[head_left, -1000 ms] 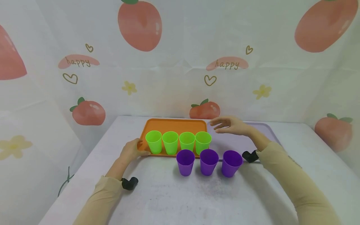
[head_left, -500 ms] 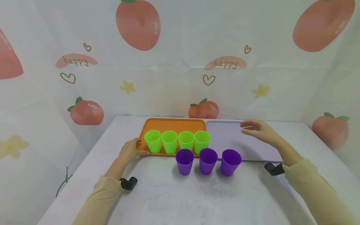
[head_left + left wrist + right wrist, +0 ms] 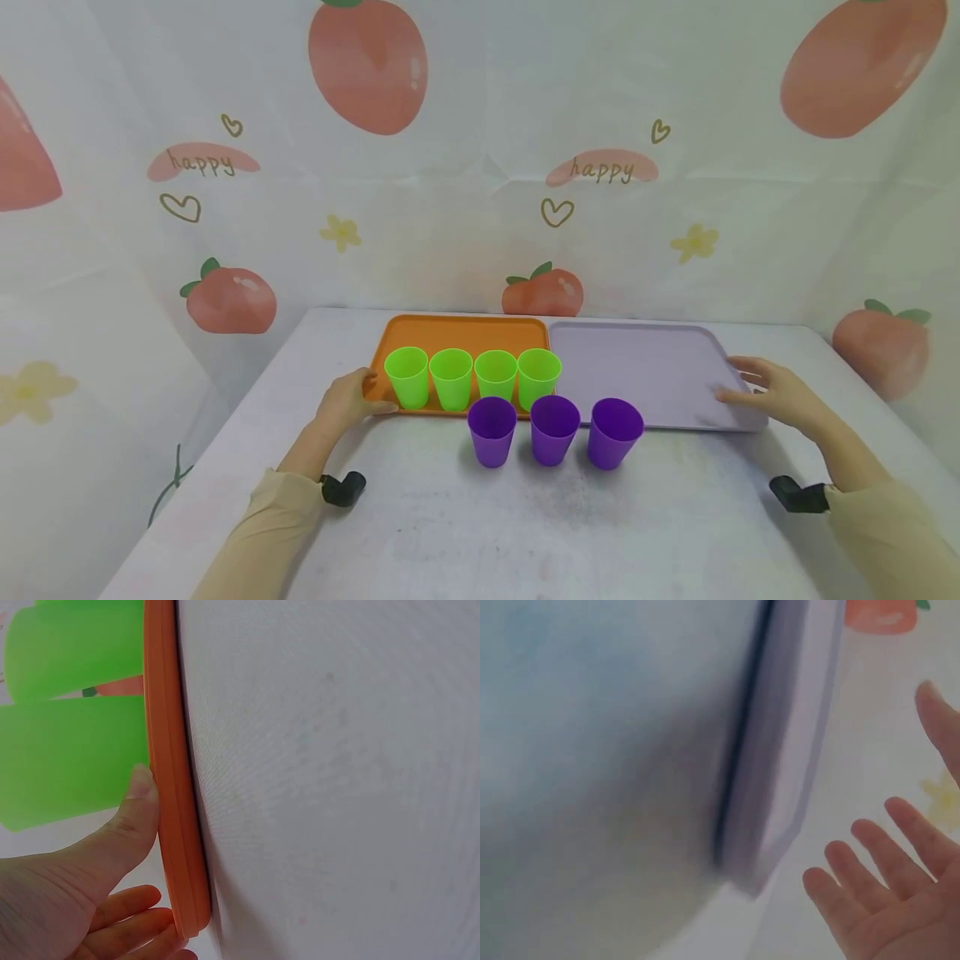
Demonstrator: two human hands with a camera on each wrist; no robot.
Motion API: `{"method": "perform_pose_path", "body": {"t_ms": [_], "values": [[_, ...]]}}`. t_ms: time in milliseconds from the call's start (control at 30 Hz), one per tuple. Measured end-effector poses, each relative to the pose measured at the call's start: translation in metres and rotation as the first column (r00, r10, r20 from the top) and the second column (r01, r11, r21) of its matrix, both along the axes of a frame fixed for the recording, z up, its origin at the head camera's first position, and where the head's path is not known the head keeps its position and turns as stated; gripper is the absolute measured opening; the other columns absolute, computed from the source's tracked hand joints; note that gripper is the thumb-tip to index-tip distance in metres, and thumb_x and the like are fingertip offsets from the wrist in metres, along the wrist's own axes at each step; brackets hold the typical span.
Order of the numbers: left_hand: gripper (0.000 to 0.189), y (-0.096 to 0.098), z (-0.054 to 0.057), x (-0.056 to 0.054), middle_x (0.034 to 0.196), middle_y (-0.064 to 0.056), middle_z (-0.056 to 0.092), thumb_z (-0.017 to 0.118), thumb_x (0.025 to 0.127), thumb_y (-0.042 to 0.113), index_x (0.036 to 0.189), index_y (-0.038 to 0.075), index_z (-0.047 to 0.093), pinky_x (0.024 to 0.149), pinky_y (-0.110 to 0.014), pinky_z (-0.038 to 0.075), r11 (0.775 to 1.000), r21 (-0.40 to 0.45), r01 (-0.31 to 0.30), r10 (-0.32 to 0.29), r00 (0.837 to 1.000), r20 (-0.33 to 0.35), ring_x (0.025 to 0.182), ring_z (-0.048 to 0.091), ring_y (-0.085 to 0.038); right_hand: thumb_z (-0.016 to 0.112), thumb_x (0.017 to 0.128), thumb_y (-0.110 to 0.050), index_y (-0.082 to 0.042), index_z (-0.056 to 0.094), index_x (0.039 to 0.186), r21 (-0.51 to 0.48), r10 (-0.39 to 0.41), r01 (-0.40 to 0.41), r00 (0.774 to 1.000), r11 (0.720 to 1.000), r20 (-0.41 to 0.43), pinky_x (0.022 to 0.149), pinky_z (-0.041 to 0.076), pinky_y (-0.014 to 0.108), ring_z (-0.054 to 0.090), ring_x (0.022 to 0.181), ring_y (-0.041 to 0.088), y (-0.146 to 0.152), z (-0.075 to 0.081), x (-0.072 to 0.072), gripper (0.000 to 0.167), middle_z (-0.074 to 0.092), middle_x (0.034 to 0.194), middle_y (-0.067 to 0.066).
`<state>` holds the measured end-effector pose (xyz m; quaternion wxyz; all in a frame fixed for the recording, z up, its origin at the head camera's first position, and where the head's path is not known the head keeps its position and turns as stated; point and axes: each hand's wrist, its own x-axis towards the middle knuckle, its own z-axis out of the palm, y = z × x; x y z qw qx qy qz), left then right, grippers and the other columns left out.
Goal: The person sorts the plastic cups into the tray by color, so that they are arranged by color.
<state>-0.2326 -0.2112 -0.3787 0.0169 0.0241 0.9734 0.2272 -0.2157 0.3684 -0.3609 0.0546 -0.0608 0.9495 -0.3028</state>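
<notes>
My left hand (image 3: 347,402) holds the left front corner of an orange tray (image 3: 465,332), thumb along the front rim and fingers at the left side. In the left wrist view the thumb (image 3: 135,802) lies against the tray's rim beside a green cup (image 3: 67,761). Several green cups (image 3: 452,379) stand upright in a row along the tray's front. My right hand (image 3: 780,396) hovers with spread fingers at the right side of a pale lilac tray (image 3: 637,358). The right wrist view has this hand (image 3: 892,900) apart from the tray's corner (image 3: 761,862).
Three upright purple cups stand in front of the trays: left purple cup (image 3: 492,433), middle purple cup (image 3: 553,432) and right purple cup (image 3: 613,435). Both trays lie side by side on a white table (image 3: 450,525). A fruit-print curtain (image 3: 465,217) hangs behind.
My right hand has moved right and nearer, from above the seam between the trays, across the lilac tray to its right side. My left hand and the cups stay put.
</notes>
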Motion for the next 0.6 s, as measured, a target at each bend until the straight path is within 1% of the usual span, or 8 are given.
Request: {"method": "perform_pose_path", "body": {"t_ms": [200,333,467,600], "values": [[0.067,0.000,0.000,0.000,0.124,-0.029,0.056,0.076,0.076,0.026,0.125,-0.010,0.048,0.099,-0.051,0.043,1.000,0.006,0.002,-0.002,1.000,0.001,0.116,0.051,-0.044,0.069,0.083,-0.028,0.012,0.025,0.139,0.020,0.016,-0.017,1.000,1.000,0.026,0.096,0.032,0.069,0.029,0.123,0.062,0.014,-0.013,0.006,0.082,0.024,0.139,0.043],[0.067,0.000,0.000,0.000,0.125,-0.028,0.055,0.076,0.076,0.026,0.125,-0.010,0.048,0.100,-0.052,0.042,1.000,0.005,-0.001,0.001,1.000,0.002,0.117,0.050,-0.045,0.070,0.081,-0.028,0.013,0.023,0.139,0.026,0.017,-0.018,0.999,1.000,0.048,0.095,0.032,0.070,0.027,0.122,0.064,0.018,-0.020,0.007,0.085,0.022,0.137,0.046],[0.067,0.001,0.000,0.001,0.126,-0.028,0.055,0.076,0.077,0.027,0.126,-0.010,0.048,0.101,-0.052,0.042,1.000,0.001,0.000,0.000,1.000,0.001,0.118,0.049,-0.045,0.072,0.079,-0.028,0.017,0.024,0.137,0.061,0.014,-0.015,0.999,0.998,0.033,0.094,0.033,0.069,0.029,0.121,0.063,0.018,-0.026,0.007,0.088,0.025,0.135,0.047],[0.068,-0.001,-0.001,0.000,0.126,-0.029,0.054,0.075,0.077,0.028,0.126,-0.009,0.048,0.101,-0.052,0.042,1.000,0.010,0.006,-0.006,1.000,0.001,0.118,0.049,-0.045,0.074,0.077,-0.028,0.020,0.022,0.135,0.082,0.009,-0.011,1.000,0.997,0.028,0.095,0.032,0.069,0.028,0.121,0.063,0.017,-0.028,0.006,0.092,0.025,0.135,0.047]]}}
